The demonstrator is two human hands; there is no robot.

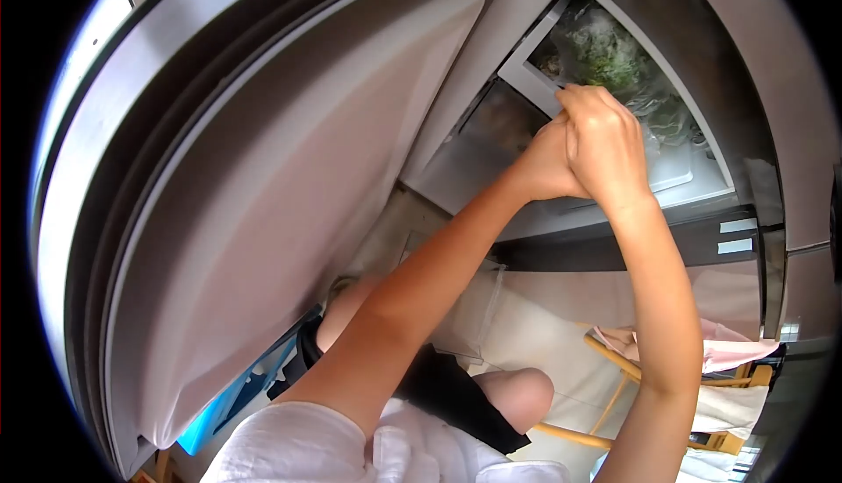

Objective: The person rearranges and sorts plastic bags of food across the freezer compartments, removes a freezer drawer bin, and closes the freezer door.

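My right hand (605,136) is closed, its fingers curled over the front of my left hand. My left hand (551,163) presses against it, with most of its fingers hidden behind the right. Both hands are in front of a white refrigerator drawer (524,78), overlapping its near edge; whether they grip that edge I cannot tell. Inside the drawer lie leafy green vegetables (614,66) in clear plastic bags (667,119). Below the drawer is a translucent panel (491,128) with blurred brownish contents behind it.
The refrigerator door (289,176) stands wide open on the left. At lower right is a wooden rack (614,356) with pink cloth (737,351) and white cloth (732,406). A clear plastic bin (474,307) is on the tiled floor near my knees. Something blue (215,417) shows at lower left.
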